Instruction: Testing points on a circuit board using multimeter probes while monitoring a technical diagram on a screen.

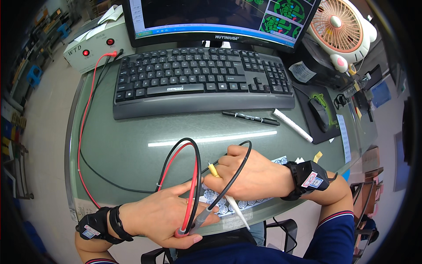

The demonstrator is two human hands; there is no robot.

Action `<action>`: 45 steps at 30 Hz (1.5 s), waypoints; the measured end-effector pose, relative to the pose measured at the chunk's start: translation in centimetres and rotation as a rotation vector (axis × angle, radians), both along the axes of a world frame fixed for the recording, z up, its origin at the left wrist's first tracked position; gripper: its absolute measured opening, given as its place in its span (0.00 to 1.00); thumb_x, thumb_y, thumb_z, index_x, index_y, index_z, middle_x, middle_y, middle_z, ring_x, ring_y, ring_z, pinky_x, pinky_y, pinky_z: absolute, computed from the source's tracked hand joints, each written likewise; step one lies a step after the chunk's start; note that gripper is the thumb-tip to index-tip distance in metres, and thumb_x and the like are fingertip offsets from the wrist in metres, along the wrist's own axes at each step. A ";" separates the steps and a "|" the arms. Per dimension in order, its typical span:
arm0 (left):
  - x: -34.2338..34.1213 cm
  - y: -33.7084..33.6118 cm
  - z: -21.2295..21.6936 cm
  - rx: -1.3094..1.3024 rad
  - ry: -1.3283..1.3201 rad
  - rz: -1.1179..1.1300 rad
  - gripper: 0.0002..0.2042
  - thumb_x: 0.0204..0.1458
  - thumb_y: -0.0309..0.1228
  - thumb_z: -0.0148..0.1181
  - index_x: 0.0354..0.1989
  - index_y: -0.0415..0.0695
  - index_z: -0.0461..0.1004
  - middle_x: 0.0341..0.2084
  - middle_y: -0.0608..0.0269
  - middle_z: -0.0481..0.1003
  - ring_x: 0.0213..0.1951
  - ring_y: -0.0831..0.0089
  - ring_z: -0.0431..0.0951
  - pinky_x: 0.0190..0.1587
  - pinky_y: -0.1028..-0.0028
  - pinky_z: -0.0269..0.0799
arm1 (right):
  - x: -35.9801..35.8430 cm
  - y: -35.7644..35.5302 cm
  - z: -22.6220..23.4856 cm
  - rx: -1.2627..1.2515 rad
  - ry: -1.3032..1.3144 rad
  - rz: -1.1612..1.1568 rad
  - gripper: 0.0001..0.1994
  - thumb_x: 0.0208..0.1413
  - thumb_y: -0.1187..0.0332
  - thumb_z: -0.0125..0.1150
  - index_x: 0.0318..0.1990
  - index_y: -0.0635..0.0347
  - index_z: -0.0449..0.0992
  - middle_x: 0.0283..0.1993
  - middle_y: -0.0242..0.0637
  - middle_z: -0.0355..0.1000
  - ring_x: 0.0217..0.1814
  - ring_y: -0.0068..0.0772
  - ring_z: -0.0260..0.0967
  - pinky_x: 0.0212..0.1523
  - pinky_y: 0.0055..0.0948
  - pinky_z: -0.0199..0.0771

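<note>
My left hand (165, 215) is closed around a pair of test probes, one with a red grip (180, 232) and one with a grey grip (202, 218). Their red and black leads loop up above my hands. Beside it, my right hand (250, 174) grips a slim pen-like tool (237, 213) with a white tapered body and a yellow end by the thumb. Under both hands lies a panel of round printed circuit boards (250, 203) at the table's front edge, partly covered. The probe tips are hard to make out.
Behind my hands stand a black keyboard (198, 79) and a monitor (215, 22). A black marker (250, 118) and a white one (292, 126) lie before the keyboard. A white box with red lights (99, 46) feeds the leads. At right are a mouse (318, 114) and fan (338, 26).
</note>
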State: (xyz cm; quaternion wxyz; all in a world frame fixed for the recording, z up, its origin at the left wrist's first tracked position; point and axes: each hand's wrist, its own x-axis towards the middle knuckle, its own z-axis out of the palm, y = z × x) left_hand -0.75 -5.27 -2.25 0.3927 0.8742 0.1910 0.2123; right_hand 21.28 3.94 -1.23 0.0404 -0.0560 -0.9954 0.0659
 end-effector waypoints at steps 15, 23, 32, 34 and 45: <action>-0.2 0.4 0.1 -0.061 0.101 -0.053 0.22 0.54 0.40 0.52 0.54 0.42 0.70 0.34 0.60 0.76 0.40 0.61 0.78 0.70 0.49 0.41 | 0.1 0.7 0.8 -0.004 -0.014 0.077 0.07 0.42 0.66 0.57 0.25 0.53 0.65 0.17 0.26 0.60 0.22 0.28 0.65 0.28 0.27 0.61; 0.0 0.0 -0.3 -0.077 0.010 0.009 0.20 0.53 0.40 0.53 0.52 0.43 0.71 0.31 0.59 0.76 0.38 0.59 0.78 0.70 0.50 0.41 | 0.0 0.6 0.8 -0.013 -0.052 0.084 0.06 0.42 0.66 0.57 0.26 0.53 0.66 0.17 0.25 0.60 0.23 0.27 0.66 0.28 0.27 0.59; 0.0 0.1 0.0 -0.098 0.041 -0.001 0.20 0.52 0.39 0.51 0.51 0.42 0.73 0.40 0.58 0.76 0.46 0.63 0.76 0.70 0.51 0.41 | -0.2 0.5 0.8 0.007 -0.015 0.101 0.06 0.44 0.66 0.57 0.27 0.53 0.67 0.17 0.26 0.61 0.23 0.26 0.66 0.28 0.27 0.58; -0.2 0.2 0.1 -0.123 0.092 -0.017 0.21 0.51 0.38 0.49 0.51 0.41 0.74 0.50 0.58 0.76 0.54 0.68 0.74 0.70 0.51 0.40 | -0.6 0.4 0.3 0.003 0.057 0.137 0.06 0.44 0.66 0.57 0.28 0.53 0.67 0.17 0.25 0.61 0.23 0.26 0.66 0.28 0.27 0.58; -0.1 -0.1 0.1 -0.094 0.099 -0.026 0.22 0.51 0.41 0.48 0.51 0.42 0.74 0.50 0.58 0.76 0.53 0.66 0.75 0.70 0.49 0.40 | 0.0 0.0 1.8 0.003 -0.154 0.050 0.04 0.48 0.67 0.56 0.31 0.53 0.73 0.18 0.26 0.65 0.24 0.26 0.69 0.31 0.27 0.59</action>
